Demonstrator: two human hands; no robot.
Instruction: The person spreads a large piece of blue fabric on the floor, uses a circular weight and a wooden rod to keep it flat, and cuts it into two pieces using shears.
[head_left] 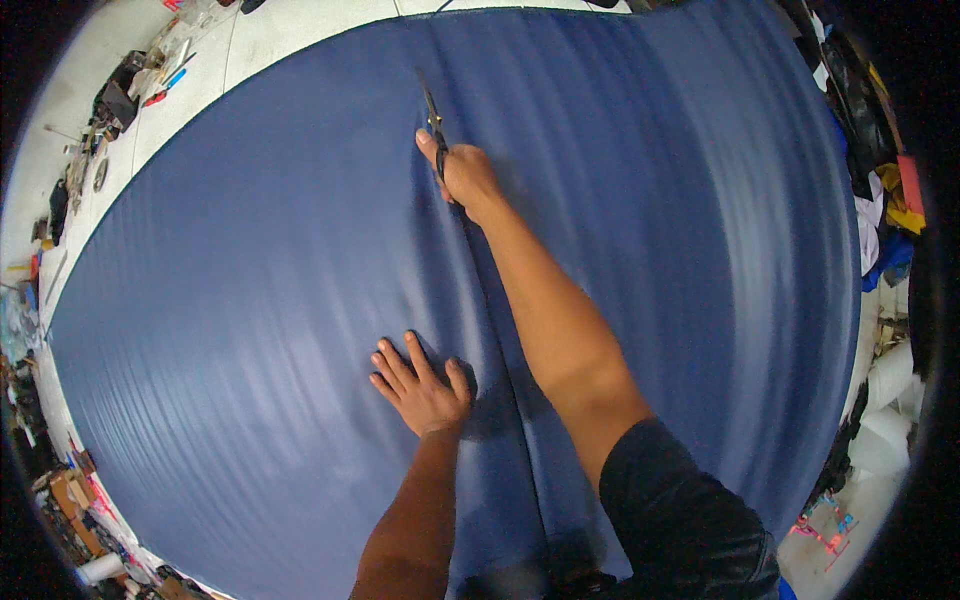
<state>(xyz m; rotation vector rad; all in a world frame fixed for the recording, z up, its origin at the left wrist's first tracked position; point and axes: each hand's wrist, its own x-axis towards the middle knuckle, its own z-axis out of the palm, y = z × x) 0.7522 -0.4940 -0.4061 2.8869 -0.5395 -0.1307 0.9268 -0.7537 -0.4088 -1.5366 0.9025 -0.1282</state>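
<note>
Right hand [465, 175] clenched on scissors [432, 118], blades pointing away along the cut line; left hand [425, 390] — fingers spread flat — presses blue fabric [250, 280] nearer the body.

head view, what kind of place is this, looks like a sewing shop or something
Probably a fabric cutting or upholstery workshop. A big sheet of blue fabric covers a white worktable, the right hand runs scissors along it while the left hand presses it flat, and fabric scraps pile at the side.
</note>
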